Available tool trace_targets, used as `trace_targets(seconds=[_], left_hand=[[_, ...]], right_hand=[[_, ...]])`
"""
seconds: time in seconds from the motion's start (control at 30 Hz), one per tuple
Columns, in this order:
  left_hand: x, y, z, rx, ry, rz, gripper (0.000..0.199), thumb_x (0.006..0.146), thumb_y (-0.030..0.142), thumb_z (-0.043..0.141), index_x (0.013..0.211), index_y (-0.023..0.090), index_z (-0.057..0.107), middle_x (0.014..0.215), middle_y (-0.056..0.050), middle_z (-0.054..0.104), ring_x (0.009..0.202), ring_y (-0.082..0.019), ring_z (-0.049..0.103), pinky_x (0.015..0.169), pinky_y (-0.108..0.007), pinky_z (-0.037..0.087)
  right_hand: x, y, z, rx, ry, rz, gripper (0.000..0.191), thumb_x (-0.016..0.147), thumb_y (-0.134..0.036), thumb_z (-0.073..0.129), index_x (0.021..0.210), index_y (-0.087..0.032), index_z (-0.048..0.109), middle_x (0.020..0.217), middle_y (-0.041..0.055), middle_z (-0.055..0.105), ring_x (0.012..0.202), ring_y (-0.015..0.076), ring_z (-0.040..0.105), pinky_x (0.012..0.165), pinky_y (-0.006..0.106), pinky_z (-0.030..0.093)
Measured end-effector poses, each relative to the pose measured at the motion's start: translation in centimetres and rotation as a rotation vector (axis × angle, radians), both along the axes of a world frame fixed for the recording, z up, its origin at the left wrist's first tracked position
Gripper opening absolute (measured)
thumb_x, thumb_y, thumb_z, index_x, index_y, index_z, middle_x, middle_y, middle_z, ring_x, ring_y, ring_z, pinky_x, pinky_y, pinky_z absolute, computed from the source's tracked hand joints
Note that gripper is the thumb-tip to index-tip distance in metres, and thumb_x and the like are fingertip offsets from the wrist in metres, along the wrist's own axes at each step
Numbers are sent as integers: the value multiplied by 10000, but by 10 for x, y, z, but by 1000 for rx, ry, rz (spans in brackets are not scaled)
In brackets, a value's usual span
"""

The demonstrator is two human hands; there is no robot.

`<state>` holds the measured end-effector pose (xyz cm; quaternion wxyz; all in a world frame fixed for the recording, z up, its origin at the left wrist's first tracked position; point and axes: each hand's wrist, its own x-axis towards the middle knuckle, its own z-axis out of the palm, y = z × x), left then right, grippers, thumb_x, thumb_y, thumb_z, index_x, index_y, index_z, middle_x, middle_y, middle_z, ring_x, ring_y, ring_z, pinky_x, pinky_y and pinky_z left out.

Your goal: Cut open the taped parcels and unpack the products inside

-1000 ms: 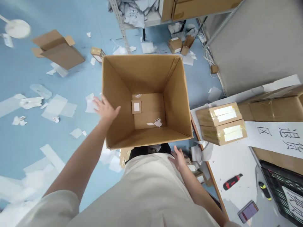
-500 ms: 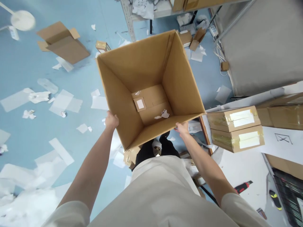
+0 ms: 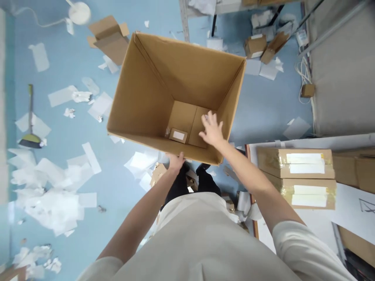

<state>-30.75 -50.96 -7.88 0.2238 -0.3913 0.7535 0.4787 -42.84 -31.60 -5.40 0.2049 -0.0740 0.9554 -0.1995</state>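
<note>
**Left hand (image 3: 175, 160) on the rim, right hand (image 3: 212, 129) in the box!**

We are in the head view, and here is the large cardboard box (image 3: 143, 93), right in front of the body, above the feet. Our left hand grips the middle of the near rim, thumb up, the other fingers mostly out of sight. That hold, we judge, steadies the box and frees the other arm. Over on the right, our right hand dips through the mouth, open, fingers fanned above the bottom near the right wall; whether it touches anything, we cannot tell.

Now the lie of it! The mouth faces up towards us, its slightly longer side running left to right and dipping to the right, while the deep axis drops away to the bottom. The turn probably makes for an easier reach.

Down inside sits a small box (image 3: 178, 135), label up, long axis left to right, roughly along the near rim. It lies close to the near wall, and the tilt may be keeping it there.

Off to the right, two labelled boxes (image 3: 307, 163) are stacked on the desk (image 3: 313, 220), probably to save room, and paper scraps (image 3: 55, 207) litter the floor (image 3: 272, 103).
</note>
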Motion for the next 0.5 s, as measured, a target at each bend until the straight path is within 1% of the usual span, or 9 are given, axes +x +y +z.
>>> trace_targets(seconds=[0.07,0.13,0.17,0.23,0.3,0.33,0.4,0.47,0.5], left_hand=[[-2,2,14,-201,-28,-131,1022,793,479,633,1479,86,-14,1530,-283,198,1430,-361,223,1108,-518,316],[-16,-22,31,-447,-1,-304,1187,710,622,638,1484,31,-41,1554,-299,-3,1448,-401,-63,1127,-607,168],[-26,-41,39,-537,57,-453,1168,702,658,615,1497,55,8,1564,-275,-2,1443,-397,-108,1122,-627,123],[-52,-85,50,-552,79,-893,1085,634,663,665,1491,163,225,1559,-221,181,1455,-400,-5,1119,-632,75],[-77,-121,52,-462,-53,-1289,960,561,583,744,1397,233,430,1436,-179,454,1410,-389,256,1123,-600,116],[-87,-133,49,-435,-114,-1398,837,576,522,750,1331,249,513,1321,-159,573,1339,-367,394,1117,-549,198],[-94,-143,42,-354,-189,-1560,558,649,415,708,1182,263,637,1111,-131,688,1176,-321,566,1051,-447,345],[-86,-138,34,-259,-166,-1677,374,729,336,619,1089,261,689,1002,-138,711,1060,-309,631,960,-412,429],[-77,-134,31,-224,-124,-1728,366,755,306,573,1098,247,688,977,-153,712,1019,-317,647,926,-431,448]], right_hand=[[30,-27,5,-96,-216,269,897,812,-519,580,1527,-294,88,1610,116,-42,1459,395,21,1071,684,176],[56,-43,6,-95,-358,406,1009,742,-552,658,1528,-297,79,1606,147,8,1446,417,103,1050,658,256],[65,-47,4,-57,-414,440,993,744,-503,676,1527,-280,108,1593,178,102,1421,423,205,1029,627,314],[78,-47,2,36,-495,472,821,788,-308,650,1502,-230,252,1476,221,384,1296,396,448,969,530,419],[85,-39,3,88,-539,480,658,790,-117,573,1425,-189,417,1273,215,590,1146,349,593,909,439,468],[87,-34,4,93,-545,481,630,775,-58,545,1389,-179,470,1195,206,637,1103,335,621,891,413,476],[92,-22,9,107,-542,472,623,751,2,512,1350,-170,517,1117,193,673,1068,323,642,877,390,480],[101,-10,14,148,-541,454,613,751,27,473,1329,-165,542,1076,188,688,1041,314,656,869,386,482],[108,-4,16,175,-549,437,609,751,37,455,1317,-162,556,1067,188,691,1029,311,662,866,387,483]])
